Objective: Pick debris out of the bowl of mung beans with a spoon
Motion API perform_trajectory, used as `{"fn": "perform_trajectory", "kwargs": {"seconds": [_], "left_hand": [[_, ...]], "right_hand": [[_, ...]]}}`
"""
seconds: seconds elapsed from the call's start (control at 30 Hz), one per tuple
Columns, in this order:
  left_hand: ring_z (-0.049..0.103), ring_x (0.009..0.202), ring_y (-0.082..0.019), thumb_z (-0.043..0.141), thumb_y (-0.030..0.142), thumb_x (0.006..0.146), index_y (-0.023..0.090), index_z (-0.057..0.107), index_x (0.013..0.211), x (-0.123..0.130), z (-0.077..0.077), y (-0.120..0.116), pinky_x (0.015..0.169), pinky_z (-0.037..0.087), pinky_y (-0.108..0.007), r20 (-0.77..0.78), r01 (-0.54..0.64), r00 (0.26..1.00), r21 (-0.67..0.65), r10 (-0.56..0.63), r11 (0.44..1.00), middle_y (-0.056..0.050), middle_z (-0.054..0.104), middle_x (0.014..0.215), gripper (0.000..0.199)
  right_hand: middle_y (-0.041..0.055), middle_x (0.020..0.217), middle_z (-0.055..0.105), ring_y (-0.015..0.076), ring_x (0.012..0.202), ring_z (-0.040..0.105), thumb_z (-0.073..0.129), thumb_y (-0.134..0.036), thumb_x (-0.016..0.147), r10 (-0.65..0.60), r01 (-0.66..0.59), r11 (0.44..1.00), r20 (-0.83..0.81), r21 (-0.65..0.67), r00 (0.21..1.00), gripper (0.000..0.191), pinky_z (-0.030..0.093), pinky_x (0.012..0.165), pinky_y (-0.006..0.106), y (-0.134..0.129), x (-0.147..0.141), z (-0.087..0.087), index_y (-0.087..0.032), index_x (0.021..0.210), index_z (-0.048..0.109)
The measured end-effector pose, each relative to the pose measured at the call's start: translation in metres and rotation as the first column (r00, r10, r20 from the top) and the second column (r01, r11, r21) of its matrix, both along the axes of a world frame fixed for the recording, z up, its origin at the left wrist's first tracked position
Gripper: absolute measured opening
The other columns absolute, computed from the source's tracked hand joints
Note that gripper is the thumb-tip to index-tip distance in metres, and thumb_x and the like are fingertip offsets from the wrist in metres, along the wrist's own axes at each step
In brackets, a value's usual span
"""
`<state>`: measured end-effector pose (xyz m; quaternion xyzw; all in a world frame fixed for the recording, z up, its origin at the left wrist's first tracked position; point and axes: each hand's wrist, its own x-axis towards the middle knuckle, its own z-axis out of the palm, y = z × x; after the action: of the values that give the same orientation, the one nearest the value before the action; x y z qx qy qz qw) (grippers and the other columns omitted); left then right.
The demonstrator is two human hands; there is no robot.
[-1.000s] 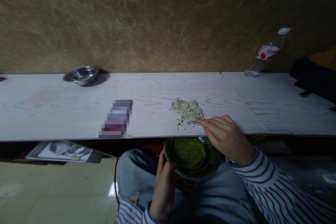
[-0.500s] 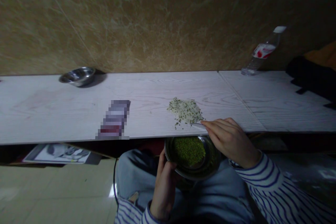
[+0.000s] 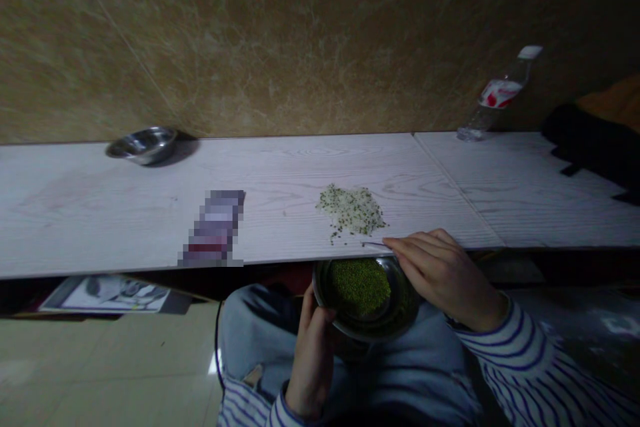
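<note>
My left hand (image 3: pixel 315 350) grips the left rim of a round metal bowl (image 3: pixel 407 317), tilted over my lap just below the table's front edge. Green mung beans (image 3: pixel 361 287) lie in it. My right hand (image 3: pixel 440 270) pinches a slim metal tool (image 3: pixel 377 244), too thin here to tell its kind. The tool points left, low over the table edge, with a small dark speck at its tip. Behind the tip spreads a pile of white rice-like grains mixed with green beans (image 3: pixel 353 208). A few loose beans lie at the pile's near side.
On the white wood-grain table (image 3: pixel 280 160), a second metal bowl (image 3: pixel 145 147) stands at the back left. A blurred-out flat object (image 3: pixel 214 228) lies left of the pile. A plastic bottle (image 3: pixel 495 97) and dark cloth (image 3: pixel 585 140) are at the right, near the wall (image 3: pixel 280 47).
My right hand has shifted slightly down and right, drawing the tool's tip away from the pile toward the table's front edge. The left hand and bowl stay nearly still.
</note>
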<state>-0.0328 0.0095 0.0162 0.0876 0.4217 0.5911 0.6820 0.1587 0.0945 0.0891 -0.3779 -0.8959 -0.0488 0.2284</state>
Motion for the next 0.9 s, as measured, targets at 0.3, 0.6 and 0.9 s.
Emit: {"fn": "perform_trajectory", "kwargs": {"seconds": [0.3, 0.6, 0.9], "left_hand": [[0.05, 0.122, -0.027, 0.055, 0.02, 0.08, 0.026, 0.047, 0.133, 0.0, -0.003, -0.001, 0.1, 0.041, -0.042, -0.044, -0.021, 0.999, -0.014, 0.021, 1.0, -0.006, 0.061, 0.127, 0.054], [0.048, 0.124, -0.029, 0.056, 0.021, 0.077, 0.026, 0.051, 0.13, -0.004, 0.002, -0.001, 0.091, 0.048, -0.037, -0.063, -0.018, 0.998, -0.034, 0.016, 0.999, -0.007, 0.055, 0.136, 0.053], [0.048, 0.124, -0.028, 0.055, 0.018, 0.078, 0.026, 0.051, 0.13, -0.003, 0.0, -0.001, 0.096, 0.044, -0.039, -0.026, -0.018, 1.0, -0.033, 0.017, 0.999, -0.007, 0.059, 0.13, 0.053]], "right_hand": [[0.0088, 0.097, 0.072, 0.0193, 0.085, 0.064, 0.048, -0.01, 0.091, 0.002, -0.002, 1.0, 0.0, -0.021, 1.0, 0.025, 0.04, 0.075, 0.035, 0.008, -0.013, 0.0, -0.012, 0.112, 0.061], [0.008, 0.094, 0.072, 0.02, 0.083, 0.063, 0.046, -0.009, 0.089, -0.064, 0.064, 0.998, 0.0, 0.01, 0.998, 0.028, 0.042, 0.076, 0.036, 0.022, -0.007, -0.002, -0.013, 0.112, 0.061], [0.0085, 0.091, 0.073, 0.0195, 0.08, 0.064, 0.045, -0.011, 0.09, -0.038, 0.038, 0.999, -0.025, -0.015, 0.999, 0.027, 0.042, 0.073, 0.035, 0.018, -0.012, -0.004, -0.013, 0.111, 0.062]]}}
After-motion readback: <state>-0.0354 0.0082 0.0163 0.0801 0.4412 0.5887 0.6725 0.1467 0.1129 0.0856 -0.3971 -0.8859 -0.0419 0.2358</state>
